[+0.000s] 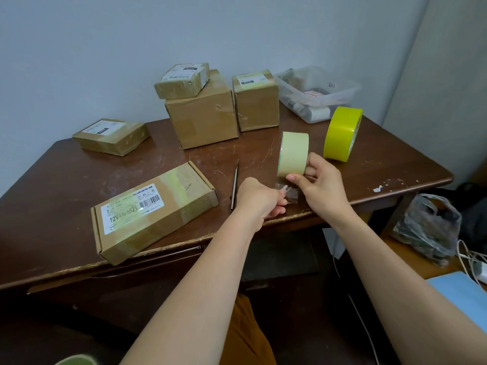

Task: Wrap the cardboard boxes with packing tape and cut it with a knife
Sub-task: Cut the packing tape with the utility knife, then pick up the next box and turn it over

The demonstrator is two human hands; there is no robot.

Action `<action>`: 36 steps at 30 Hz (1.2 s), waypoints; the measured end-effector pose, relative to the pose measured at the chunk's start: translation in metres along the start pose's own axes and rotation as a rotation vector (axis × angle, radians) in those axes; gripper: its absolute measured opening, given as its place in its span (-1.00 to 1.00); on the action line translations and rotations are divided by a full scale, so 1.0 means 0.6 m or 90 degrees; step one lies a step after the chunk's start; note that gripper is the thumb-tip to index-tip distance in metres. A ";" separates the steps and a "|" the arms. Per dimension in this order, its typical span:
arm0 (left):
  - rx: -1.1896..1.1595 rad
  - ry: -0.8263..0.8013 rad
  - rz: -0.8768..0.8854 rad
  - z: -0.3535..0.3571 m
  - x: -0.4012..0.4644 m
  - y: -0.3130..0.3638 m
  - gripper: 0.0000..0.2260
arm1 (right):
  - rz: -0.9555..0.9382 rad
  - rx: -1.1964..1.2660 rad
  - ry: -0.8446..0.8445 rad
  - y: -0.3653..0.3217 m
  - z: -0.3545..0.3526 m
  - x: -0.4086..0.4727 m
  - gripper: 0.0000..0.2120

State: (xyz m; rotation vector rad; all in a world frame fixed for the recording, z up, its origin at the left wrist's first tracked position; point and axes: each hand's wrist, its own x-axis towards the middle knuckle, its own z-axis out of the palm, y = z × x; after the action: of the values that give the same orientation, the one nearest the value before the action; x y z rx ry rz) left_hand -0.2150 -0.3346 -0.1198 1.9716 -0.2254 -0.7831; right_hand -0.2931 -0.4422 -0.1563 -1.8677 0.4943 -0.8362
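My right hand [321, 183] grips a pale yellow roll of packing tape [293, 152] above the brown table [382, 159], fingers through its core. My left hand [259, 200] pinches the clear loose end of tape [288, 192] pulled out from the roll. A thin knife [234, 187] lies on the table just left of my left hand. A flat cardboard box [155, 209] with a barcode label lies at the front left, partly taped.
Two larger boxes [203, 114] [257, 101] stand at the back, a small taped one [183, 80] stacked on top, another flat box [112, 137] at left. A bright yellow tape roll [342, 134] stands at right, near a clear plastic bin [316, 93]. A plastic bag [427, 227] hangs off the right.
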 end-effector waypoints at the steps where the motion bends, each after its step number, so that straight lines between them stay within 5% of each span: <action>1: 0.004 0.007 0.004 0.001 0.007 -0.001 -0.84 | 0.001 -0.013 -0.003 0.002 0.000 0.002 -0.71; 8: 0.162 0.034 0.013 0.017 0.039 0.008 -0.77 | 0.002 -0.110 -0.005 0.005 0.012 0.002 -0.59; 14: 0.341 0.114 0.050 0.009 0.037 -0.005 -0.37 | 0.006 -0.124 -0.007 0.003 0.011 -0.001 -0.63; 19: 0.454 0.130 0.099 -0.002 0.019 -0.026 -0.49 | 0.046 -0.138 -0.019 0.005 0.003 0.000 -0.66; 23: 0.428 0.125 0.149 -0.017 -0.003 -0.037 -0.59 | 0.068 -0.272 -0.112 -0.006 0.001 -0.014 -0.28; 28: 0.299 0.174 0.297 -0.066 -0.041 -0.056 -0.86 | 0.099 -0.262 -0.090 -0.021 -0.001 -0.044 -0.01; 33: 0.197 0.355 0.466 -0.164 -0.077 -0.066 -0.86 | -0.064 -0.171 0.184 -0.054 0.053 -0.083 -0.54; 36: 0.185 0.449 0.461 -0.236 -0.086 -0.085 -0.88 | -0.172 -0.191 0.202 -0.098 0.107 -0.080 -0.74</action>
State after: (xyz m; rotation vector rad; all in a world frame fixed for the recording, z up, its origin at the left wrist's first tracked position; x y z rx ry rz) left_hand -0.1769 -0.1823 -0.0942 2.0869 -0.5973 0.4315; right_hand -0.2800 -0.3457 -0.1364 -2.1163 0.5960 -1.3117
